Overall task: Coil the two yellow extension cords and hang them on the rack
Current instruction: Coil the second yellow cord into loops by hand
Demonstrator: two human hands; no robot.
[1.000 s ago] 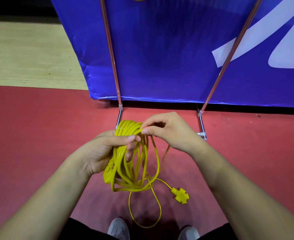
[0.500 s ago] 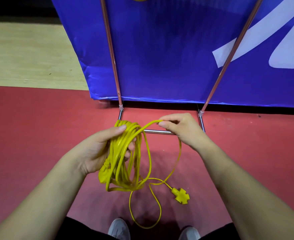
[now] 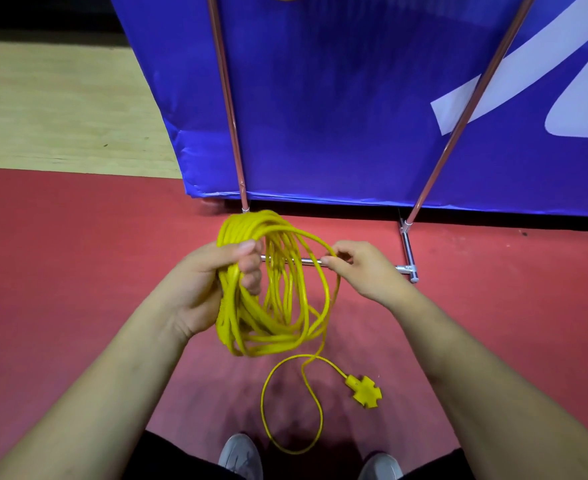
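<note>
The left hand (image 3: 209, 282) and the right hand (image 3: 365, 268) are bare, and both forearms too, up to the picture's edge. At 6 o'clock show the rounded toes of two grey shoes (image 3: 240, 457). Black clothing (image 3: 168, 462) covers the legs at 7 and 5 o'clock.

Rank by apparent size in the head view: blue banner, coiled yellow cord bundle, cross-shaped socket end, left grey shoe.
1. blue banner
2. coiled yellow cord bundle
3. Unranked: cross-shaped socket end and left grey shoe look alike; the shoe is cut off by the frame edge.
</note>
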